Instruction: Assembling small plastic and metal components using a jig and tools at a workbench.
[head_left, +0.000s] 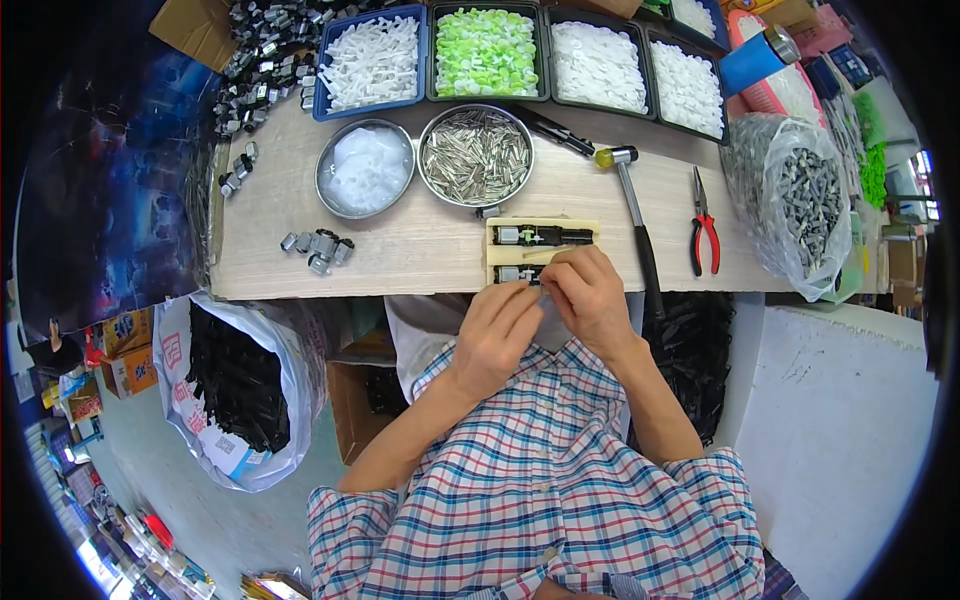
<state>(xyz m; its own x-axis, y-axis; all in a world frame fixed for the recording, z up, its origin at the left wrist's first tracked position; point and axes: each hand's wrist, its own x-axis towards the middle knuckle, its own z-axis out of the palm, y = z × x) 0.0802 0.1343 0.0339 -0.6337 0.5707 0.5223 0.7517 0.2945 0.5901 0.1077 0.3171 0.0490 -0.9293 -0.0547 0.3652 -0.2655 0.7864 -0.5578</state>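
2 round bowls (365,168) hold white pieces and metal pins; both hands' (545,305) grips pinch small parts, unclear.

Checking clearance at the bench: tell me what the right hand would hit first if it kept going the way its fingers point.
The right hand points up and left toward the wooden jig; it would probably meet the small black-and-silver part in the jig's near slot first, though depth is unclear.

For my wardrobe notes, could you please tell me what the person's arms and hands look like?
Both hands, left and right, are bare: no gloves, rings or watch show. The forearms are uncovered. The shirt is a plaid of red, blue and white; its sleeves look short.
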